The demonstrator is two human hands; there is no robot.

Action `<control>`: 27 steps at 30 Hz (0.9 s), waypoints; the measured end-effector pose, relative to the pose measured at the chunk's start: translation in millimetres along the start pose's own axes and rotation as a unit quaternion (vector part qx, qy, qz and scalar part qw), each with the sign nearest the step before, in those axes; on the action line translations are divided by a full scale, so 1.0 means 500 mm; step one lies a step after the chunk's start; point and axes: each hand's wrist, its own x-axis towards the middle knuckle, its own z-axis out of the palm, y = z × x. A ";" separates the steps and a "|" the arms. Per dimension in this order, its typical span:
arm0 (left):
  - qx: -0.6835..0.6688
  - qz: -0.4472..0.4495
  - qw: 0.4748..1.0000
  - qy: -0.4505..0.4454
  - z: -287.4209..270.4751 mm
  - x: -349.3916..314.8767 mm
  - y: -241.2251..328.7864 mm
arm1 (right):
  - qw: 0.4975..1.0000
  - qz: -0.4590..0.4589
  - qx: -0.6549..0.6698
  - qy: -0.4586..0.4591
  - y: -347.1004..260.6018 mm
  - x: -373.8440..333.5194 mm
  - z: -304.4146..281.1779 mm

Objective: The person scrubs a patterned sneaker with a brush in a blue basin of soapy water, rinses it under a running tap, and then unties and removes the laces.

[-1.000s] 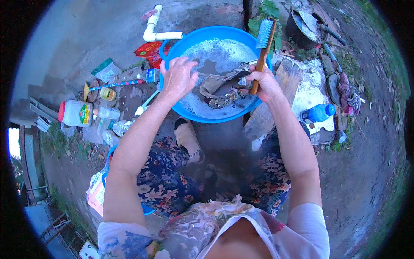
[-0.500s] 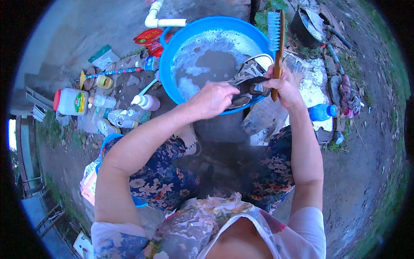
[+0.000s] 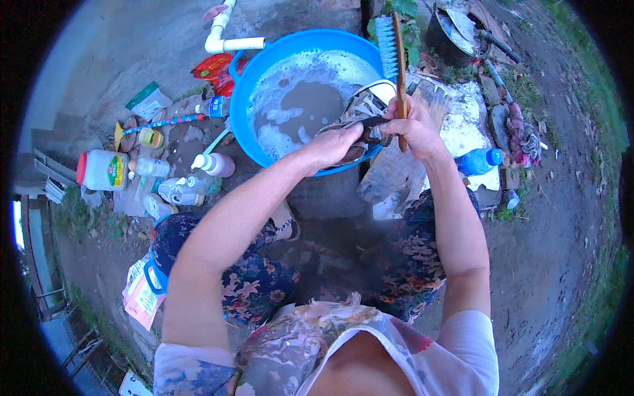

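A sneaker (image 3: 356,112) with a white toe and dark, patterned sides is tilted over the right near rim of a blue basin (image 3: 239,125). Greyish water (image 3: 307,102) with white suds fills much of the basin. My left hand (image 3: 338,145) is closed on the sneaker near its opening. In my right hand (image 3: 417,130) is a scrub brush (image 3: 401,79), upright, its wooden back to the right and pale blue bristles facing left. The right fingertips also touch a dark flap at the sneaker's opening; their exact grip is partly hidden.
A white pipe (image 3: 234,45) juts over the basin's far left rim. To the left stand a pump bottle (image 3: 214,165), a red-lidded jar (image 3: 104,170) and white shoes (image 3: 178,191). A blue bottle (image 3: 479,162) lies at right beside a wooden board (image 3: 389,175).
The whole view has shifted, so basin and surroundings sit farther left. My left hand has moved from pinching the dark flap to lying along the sneaker's side. The brush stays in my right hand.
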 end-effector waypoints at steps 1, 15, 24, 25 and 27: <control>-0.171 -0.012 0.985 -0.001 0.013 0.009 0.001 | 1.000 0.005 0.006 -0.007 0.000 -0.004 0.001; -0.658 0.057 0.733 0.163 0.004 0.064 -0.140 | 0.963 0.064 0.188 0.184 0.034 0.041 -0.060; -0.738 0.184 0.642 0.100 -0.020 0.012 -0.143 | 0.936 0.185 -0.129 0.271 0.222 0.089 -0.129; -0.736 0.183 0.644 0.099 -0.020 0.004 -0.144 | 0.925 0.142 -0.219 0.275 0.225 0.091 -0.127; -0.762 0.195 0.612 0.081 -0.025 0.004 -0.136 | 0.830 -0.059 -0.455 0.317 0.226 0.102 -0.125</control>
